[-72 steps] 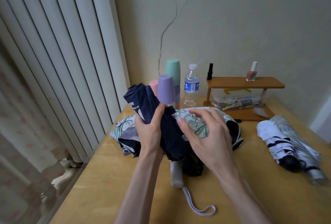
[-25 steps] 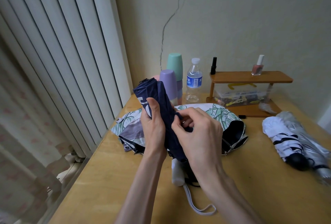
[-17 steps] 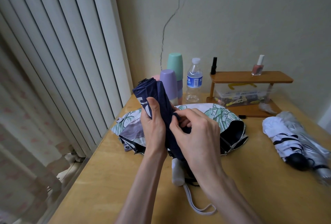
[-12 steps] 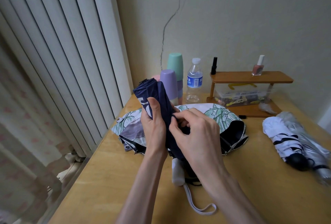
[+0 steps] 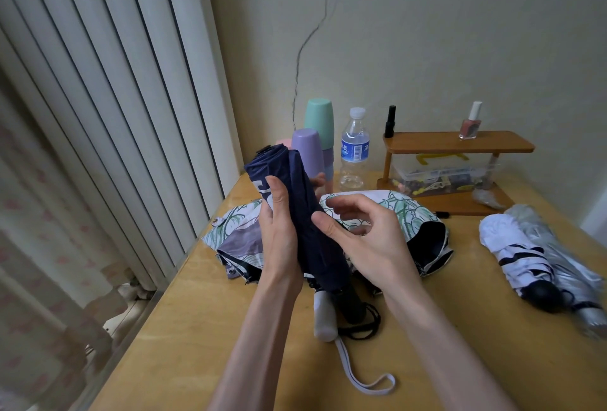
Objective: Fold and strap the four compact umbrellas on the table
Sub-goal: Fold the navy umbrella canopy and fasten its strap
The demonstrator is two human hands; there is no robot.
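My left hand (image 5: 279, 233) grips a rolled navy umbrella (image 5: 305, 216) that tilts up and to the left over the table, its black handle (image 5: 353, 307) low near the table. My right hand (image 5: 368, 239) hovers just right of it with fingers loosely spread, thumb close to the fabric, holding nothing. Under the hands lies a leaf-print umbrella (image 5: 404, 213), loose and spread, with a white handle (image 5: 323, 318) and white wrist loop (image 5: 358, 377). At the right lie a white-and-black umbrella (image 5: 512, 253) and a silver umbrella (image 5: 558, 246), both rolled.
Pastel cups (image 5: 317, 144) and a water bottle (image 5: 354, 151) stand at the back by the wall. A small wooden shelf (image 5: 456, 146) holds nail polish bottles over a clear box. Vertical blinds (image 5: 115, 115) run along the table's left edge (image 5: 164, 292).
My right hand has let go of the navy umbrella's middle and drawn slightly to the right with fingers spread. The left hand keeps its grip and the umbrella has barely shifted.
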